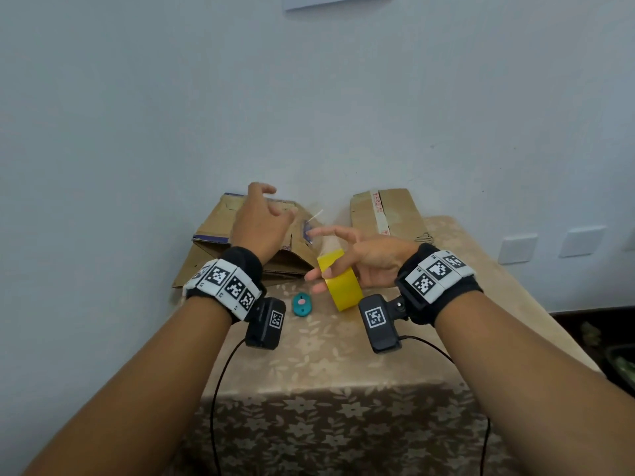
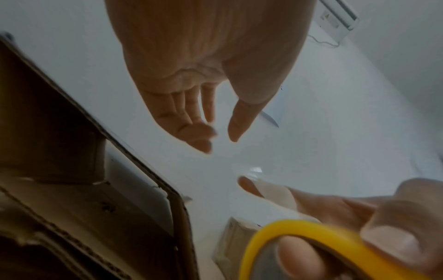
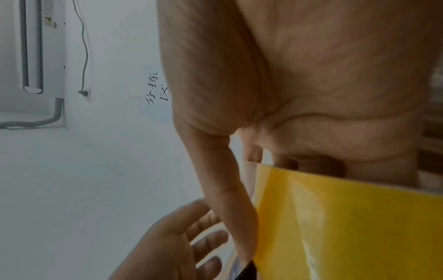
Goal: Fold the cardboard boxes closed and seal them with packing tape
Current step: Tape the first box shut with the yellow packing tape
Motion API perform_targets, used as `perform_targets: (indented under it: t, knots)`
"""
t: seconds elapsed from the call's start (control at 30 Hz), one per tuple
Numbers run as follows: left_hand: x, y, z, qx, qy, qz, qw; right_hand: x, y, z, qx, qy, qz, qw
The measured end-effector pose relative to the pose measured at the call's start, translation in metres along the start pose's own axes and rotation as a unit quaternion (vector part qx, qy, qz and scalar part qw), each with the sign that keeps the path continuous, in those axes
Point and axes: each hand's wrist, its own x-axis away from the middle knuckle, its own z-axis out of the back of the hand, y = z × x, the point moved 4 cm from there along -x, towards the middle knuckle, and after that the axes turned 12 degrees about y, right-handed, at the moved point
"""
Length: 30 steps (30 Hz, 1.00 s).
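We grip the yellow packing-tape roll [image 1: 338,281] in our right hand [image 1: 369,257], fingers through its core, to free the end, while our relaxed, empty left hand [image 1: 261,221] hovers just beyond it, above the flattened brown cardboard box [image 1: 220,235].

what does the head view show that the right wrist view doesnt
Only the head view shows the two cardboard boxes, flaps unsealed, the small teal object and the patterned tablecloth. Only the right wrist view shows wall-mounted equipment with a cord, and a paper sign with Chinese characters. Both show the right hand gripping the yellow tape roll and the left hand open, holding nothing.
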Motion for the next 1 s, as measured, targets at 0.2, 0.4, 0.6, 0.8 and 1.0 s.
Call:
perform_targets:
  t: [0.2, 0.4, 0.6, 0.8, 1.0]
  knots:
    - [0.024, -0.013, -0.002, -0.118, -0.251, 0.107, 0.955, 0.002, -0.002, 0.000, -0.023, 0.015, 0.004, 1.000]
    - [0.050, -0.026, -0.024, -0.254, -0.409, 0.089, 0.872, 0.000, -0.002, 0.001, -0.024, 0.036, 0.017, 0.999]
    - [0.044, -0.032, -0.026, -0.241, -0.386, 0.091, 0.886, -0.003, -0.003, 0.004, -0.039, 0.060, 0.032, 0.997]
    - [0.024, -0.019, -0.009, -0.156, -0.300, 0.061, 0.939, -0.004, -0.004, 0.005, -0.066, 0.070, 0.033, 0.995]
    - [0.017, -0.003, 0.002, 0.025, -0.267, 0.169, 0.948, -0.005, -0.004, 0.006, -0.067, 0.082, 0.043, 0.993]
